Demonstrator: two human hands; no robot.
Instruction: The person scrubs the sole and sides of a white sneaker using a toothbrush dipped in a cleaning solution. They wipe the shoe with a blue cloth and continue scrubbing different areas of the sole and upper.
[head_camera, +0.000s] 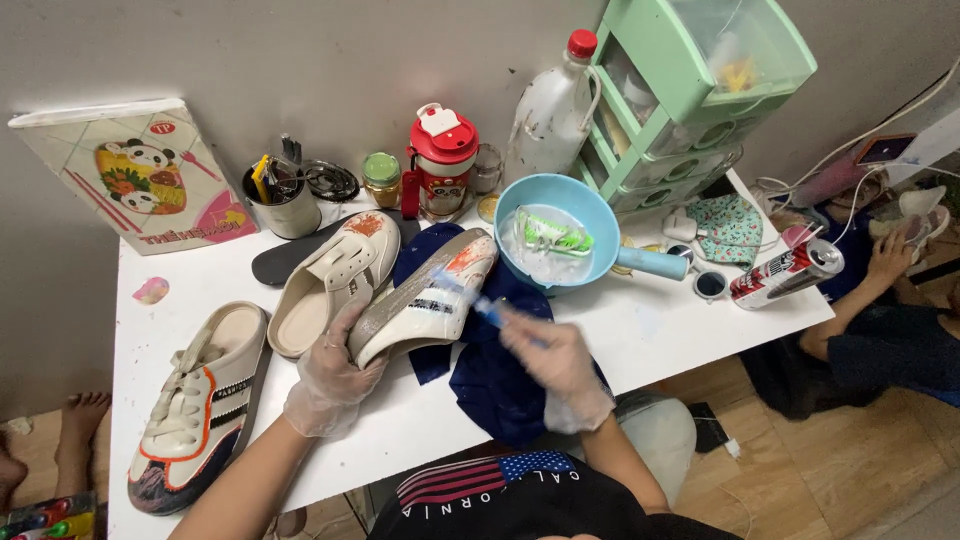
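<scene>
On the white table (660, 330), at its near middle, the left hand (335, 375) in a thin clear glove is closed around the heel end of a cream slip-on shoe (425, 295), tipping it on its side so the sole faces the person. That shoe's long axis runs from the left hand up and to the right, ending in a toe stained orange-red. The right hand (555, 365), also gloved, is clamped on a blue-handled toothbrush (478, 303) whose head touches the shoe's sole edge partway along; the hand is blurred, so the exact grip of the fingers cannot be told. The brushed spot therefore lies up and left of the right hand, which is the nearer hand to it, while the left hand sits at the opposite, lower end. Beneath the shoe lies a dark blue cloth (490, 380) that hangs over the table's near edge. Just left rests its mate, a second cream shoe (335, 275), opening up (its toe is stained too), and farther left a white sneaker with orange trim (195, 400). Behind the brush stands a light blue handled basin (560, 235) holding a green and white brush, well within reach of the right hand.
</scene>
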